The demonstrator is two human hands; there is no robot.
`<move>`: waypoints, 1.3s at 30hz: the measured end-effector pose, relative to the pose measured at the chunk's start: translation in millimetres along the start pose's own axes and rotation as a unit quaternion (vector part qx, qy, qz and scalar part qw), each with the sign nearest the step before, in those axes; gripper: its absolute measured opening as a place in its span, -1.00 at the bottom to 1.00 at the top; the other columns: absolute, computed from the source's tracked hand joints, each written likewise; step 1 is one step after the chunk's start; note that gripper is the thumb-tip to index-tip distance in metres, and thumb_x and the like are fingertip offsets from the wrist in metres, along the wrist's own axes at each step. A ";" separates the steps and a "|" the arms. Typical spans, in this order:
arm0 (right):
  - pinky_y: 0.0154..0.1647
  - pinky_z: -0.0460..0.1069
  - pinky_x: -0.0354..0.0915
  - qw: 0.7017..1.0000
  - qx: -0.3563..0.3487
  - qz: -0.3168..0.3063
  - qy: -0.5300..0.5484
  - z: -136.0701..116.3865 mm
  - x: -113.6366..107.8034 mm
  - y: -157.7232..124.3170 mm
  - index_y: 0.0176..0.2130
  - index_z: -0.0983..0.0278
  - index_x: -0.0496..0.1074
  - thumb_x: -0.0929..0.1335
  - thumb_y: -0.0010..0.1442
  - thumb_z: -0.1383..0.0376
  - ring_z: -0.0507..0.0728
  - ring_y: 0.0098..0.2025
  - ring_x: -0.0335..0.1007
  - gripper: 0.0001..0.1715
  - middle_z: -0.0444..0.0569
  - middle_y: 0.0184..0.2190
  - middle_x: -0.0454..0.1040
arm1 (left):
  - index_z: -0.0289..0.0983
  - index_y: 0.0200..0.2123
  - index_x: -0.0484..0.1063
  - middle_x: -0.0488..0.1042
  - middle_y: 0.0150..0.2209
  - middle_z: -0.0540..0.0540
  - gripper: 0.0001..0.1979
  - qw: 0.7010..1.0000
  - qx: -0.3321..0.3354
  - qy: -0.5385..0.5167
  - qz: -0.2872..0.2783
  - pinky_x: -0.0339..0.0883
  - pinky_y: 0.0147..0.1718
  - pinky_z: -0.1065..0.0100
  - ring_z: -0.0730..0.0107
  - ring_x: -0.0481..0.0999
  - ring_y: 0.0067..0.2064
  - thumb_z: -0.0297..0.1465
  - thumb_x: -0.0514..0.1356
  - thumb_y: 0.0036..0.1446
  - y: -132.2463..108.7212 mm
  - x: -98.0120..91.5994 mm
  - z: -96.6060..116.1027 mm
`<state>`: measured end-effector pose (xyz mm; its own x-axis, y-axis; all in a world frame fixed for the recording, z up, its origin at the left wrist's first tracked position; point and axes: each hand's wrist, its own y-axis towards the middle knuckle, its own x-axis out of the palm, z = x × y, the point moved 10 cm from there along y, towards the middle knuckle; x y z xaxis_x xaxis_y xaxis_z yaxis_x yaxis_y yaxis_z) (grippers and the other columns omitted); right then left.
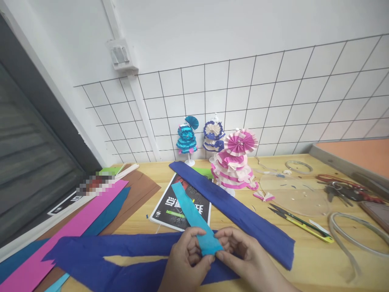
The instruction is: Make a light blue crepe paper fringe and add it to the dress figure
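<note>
Hands: left hand (186, 259) and right hand (240, 253) pinch the near end of the teal paper strip (194, 219), fingers closed on it.
Strip: lies across the booklet (179, 207), above dark blue crepe paper (121, 259).

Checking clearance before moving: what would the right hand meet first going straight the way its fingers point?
The right hand points left; beyond the turquoise strip it pinches, probably the left hand.

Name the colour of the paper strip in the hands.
The strip is turquoise; the head view shows it best.
</note>
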<state>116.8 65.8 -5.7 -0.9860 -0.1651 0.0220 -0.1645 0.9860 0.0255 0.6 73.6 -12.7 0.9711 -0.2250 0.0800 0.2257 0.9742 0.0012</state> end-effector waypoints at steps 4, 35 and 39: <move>-0.30 0.01 0.32 1.000 0.004 0.011 -0.017 -0.3 -3.1 0.6 -0.29 0.30 0.38 0.41 -0.01 0.22 0.14 -0.36 0.41 -0.74 -0.01 -0.43 0.51 | -0.30 -0.35 0.35 0.46 -0.53 -0.01 -0.80 0.998 0.024 0.057 -0.011 0.29 -0.53 0.48 0.44 0.42 -0.48 -0.54 0.19 -0.15 -0.1 0.5 5.1; -0.31 -0.03 0.36 0.985 -0.065 0.030 -0.156 -8.6 -8.7 -1.3 -0.27 0.28 0.43 0.36 0.03 0.32 0.13 -0.37 0.42 -0.82 0.00 -0.38 0.53 | -0.32 -0.52 0.36 0.51 -0.57 0.01 -0.84 0.999 -0.031 -0.036 0.004 0.27 -0.51 0.51 0.49 0.45 -0.51 -0.53 0.29 -0.24 2.8 -3.7 -8.1; -0.33 -0.04 0.37 0.985 -0.069 0.035 -0.155 -10.7 -7.8 -1.1 -0.29 0.29 0.44 0.35 0.03 0.31 0.14 -0.38 0.42 -0.83 0.01 -0.40 0.54 | -0.32 -0.53 0.34 0.50 -0.62 0.01 -0.83 0.997 -0.045 -0.068 0.010 0.31 -0.57 0.49 0.47 0.45 -0.56 -0.55 0.29 -0.25 3.1 -2.8 -7.4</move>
<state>124.9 65.8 4.8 -0.9589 -0.0611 -0.2771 -0.1118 0.9789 0.1712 -0.9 77.1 -20.3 0.9575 -0.1948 0.2129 0.2181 0.9716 -0.0917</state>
